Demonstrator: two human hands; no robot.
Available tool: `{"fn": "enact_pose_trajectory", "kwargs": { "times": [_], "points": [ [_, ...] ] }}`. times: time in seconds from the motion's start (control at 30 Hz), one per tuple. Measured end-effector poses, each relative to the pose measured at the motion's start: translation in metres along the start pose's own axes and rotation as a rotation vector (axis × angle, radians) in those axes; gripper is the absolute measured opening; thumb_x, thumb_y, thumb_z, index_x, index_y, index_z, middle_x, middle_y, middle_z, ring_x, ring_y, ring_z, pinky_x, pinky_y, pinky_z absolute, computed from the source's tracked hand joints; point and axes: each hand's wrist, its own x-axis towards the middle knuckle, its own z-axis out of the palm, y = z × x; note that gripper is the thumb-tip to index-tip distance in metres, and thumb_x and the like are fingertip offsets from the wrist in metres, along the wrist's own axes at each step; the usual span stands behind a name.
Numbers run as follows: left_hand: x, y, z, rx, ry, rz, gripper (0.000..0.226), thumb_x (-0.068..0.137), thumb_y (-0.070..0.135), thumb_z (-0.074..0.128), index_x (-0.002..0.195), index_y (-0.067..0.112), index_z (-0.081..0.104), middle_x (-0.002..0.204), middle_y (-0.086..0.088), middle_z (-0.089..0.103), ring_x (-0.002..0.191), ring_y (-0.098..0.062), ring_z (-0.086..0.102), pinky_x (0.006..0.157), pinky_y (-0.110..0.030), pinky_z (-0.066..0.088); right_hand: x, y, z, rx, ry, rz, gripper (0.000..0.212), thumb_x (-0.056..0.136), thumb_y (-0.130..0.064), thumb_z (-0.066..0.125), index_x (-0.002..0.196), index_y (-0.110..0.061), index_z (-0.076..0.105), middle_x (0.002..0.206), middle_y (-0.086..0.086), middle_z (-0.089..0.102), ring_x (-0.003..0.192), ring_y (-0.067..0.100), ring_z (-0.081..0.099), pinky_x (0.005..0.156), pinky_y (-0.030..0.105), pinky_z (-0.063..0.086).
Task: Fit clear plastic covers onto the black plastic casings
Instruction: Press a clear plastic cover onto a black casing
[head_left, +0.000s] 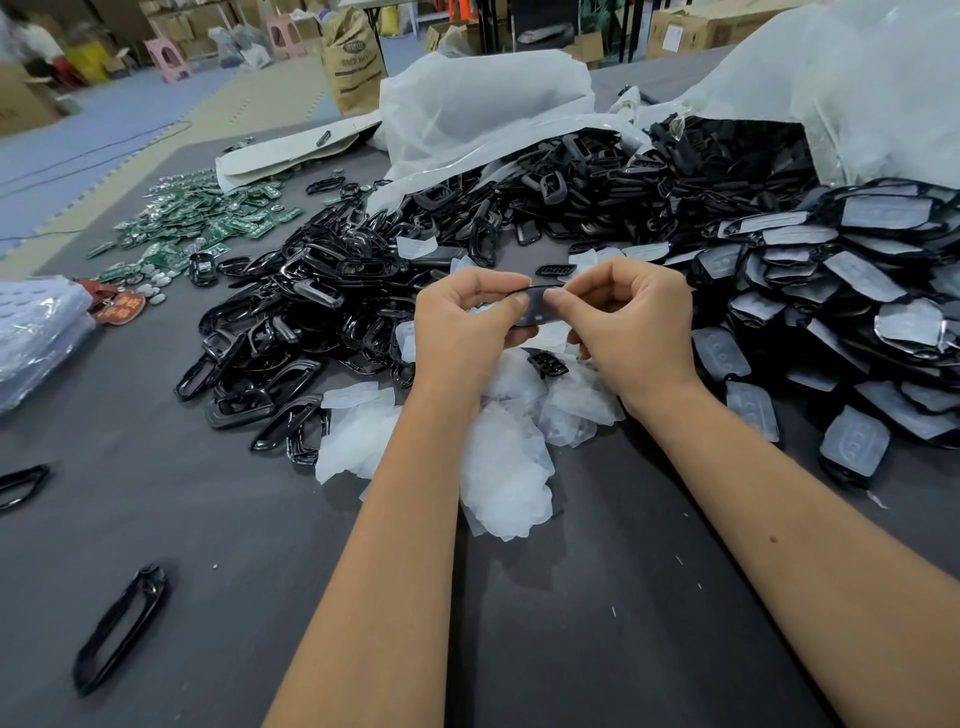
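My left hand (470, 322) and right hand (631, 322) pinched one black casing (537, 306) above the clear covers (498, 457); cover-seating step judged underway. Next: press edges evenly.

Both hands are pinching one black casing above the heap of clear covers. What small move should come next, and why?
Probably press the thumbs down along the black casing to seat its cover. The left hand and right hand both pinch it, thumbs meeting on its face, above the loose clear covers. Whether a cover is on it already cannot be told. The covered casings lie to the right.
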Motion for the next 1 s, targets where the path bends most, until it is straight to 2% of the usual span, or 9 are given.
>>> {"fn": "enact_pose_trajectory", "kwargs": {
  "times": [0.1, 0.3, 0.43, 0.53, 0.73, 0.9, 1.0],
  "points": [
    [0.000, 0.000, 0.000, -0.005, 0.004, -0.005, 0.017, 0.089, -0.008, 0.070, 0.089, 0.009, 0.075, 0.097, -0.021, 0.076, 0.079, -0.030, 0.076, 0.067, -0.028, 0.061, 0.001, 0.000, 0.000, -0.022, 0.012, -0.008, 0.017, 0.081, -0.024, 0.088, 0.077, -0.018, 0.073, 0.063, -0.001, 0.072, 0.053, 0.017, 0.069, 0.054, 0.033, 0.057],
    [0.001, -0.002, -0.001, -0.026, -0.004, -0.006, 0.016, 0.089, -0.010, 0.069, 0.091, 0.005, 0.075, 0.091, -0.017, 0.077, 0.070, -0.022, 0.076, 0.068, -0.030, 0.063, 0.002, 0.003, 0.001, -0.071, 0.031, 0.000, 0.023, 0.077, -0.030, 0.090, 0.076, -0.018, 0.071, 0.068, -0.002, 0.071, 0.060, 0.013, 0.065, 0.062, 0.035, 0.058],
    [0.001, -0.001, -0.004, -0.051, -0.018, -0.010, 0.016, 0.090, -0.009, 0.070, 0.091, 0.006, 0.076, 0.093, -0.020, 0.077, 0.073, -0.023, 0.076, 0.069, -0.029, 0.062, 0.003, 0.001, -0.002, 0.091, -0.023, 0.095, 0.025, 0.078, -0.022, 0.091, 0.085, -0.018, 0.067, 0.073, 0.000, 0.068, 0.060, 0.014, 0.059, 0.055, 0.032, 0.050],
    [0.001, 0.000, -0.003, -0.089, -0.047, -0.012, 0.017, 0.091, -0.009, 0.069, 0.092, 0.006, 0.075, 0.091, -0.019, 0.076, 0.075, -0.024, 0.076, 0.070, -0.030, 0.062, 0.005, 0.000, -0.005, 0.246, -0.123, 0.185, 0.017, 0.084, -0.014, 0.086, 0.089, -0.012, 0.070, 0.065, -0.002, 0.067, 0.050, 0.010, 0.058, 0.043, 0.023, 0.044],
    [-0.001, 0.001, -0.001, -0.117, -0.079, -0.010, 0.015, 0.090, -0.009, 0.070, 0.095, 0.004, 0.075, 0.094, -0.022, 0.076, 0.073, -0.026, 0.075, 0.069, -0.030, 0.062, 0.007, 0.000, -0.009, 0.420, -0.189, 0.232, 0.010, 0.087, -0.002, 0.080, 0.091, -0.006, 0.071, 0.068, 0.002, 0.066, 0.055, 0.012, 0.057, 0.049, 0.022, 0.045],
    [-0.003, -0.001, 0.001, -0.103, -0.089, 0.031, 0.019, 0.085, -0.013, 0.073, 0.094, 0.003, 0.073, 0.090, -0.013, 0.075, 0.076, -0.027, 0.076, 0.073, -0.032, 0.063, 0.008, 0.001, -0.011, 0.434, -0.197, 0.238, 0.017, 0.088, 0.000, 0.079, 0.102, 0.003, 0.070, 0.069, 0.000, 0.064, 0.055, 0.011, 0.056, 0.050, 0.022, 0.044],
    [-0.003, -0.002, 0.002, -0.107, -0.087, 0.040, 0.017, 0.086, -0.013, 0.073, 0.095, 0.001, 0.073, 0.090, -0.015, 0.075, 0.077, -0.026, 0.076, 0.073, -0.033, 0.063, 0.008, 0.000, -0.010, 0.412, -0.195, 0.237, 0.015, 0.089, -0.002, 0.078, 0.101, 0.002, 0.070, 0.069, 0.001, 0.065, 0.056, 0.012, 0.056, 0.050, 0.022, 0.045]
  ]
}}
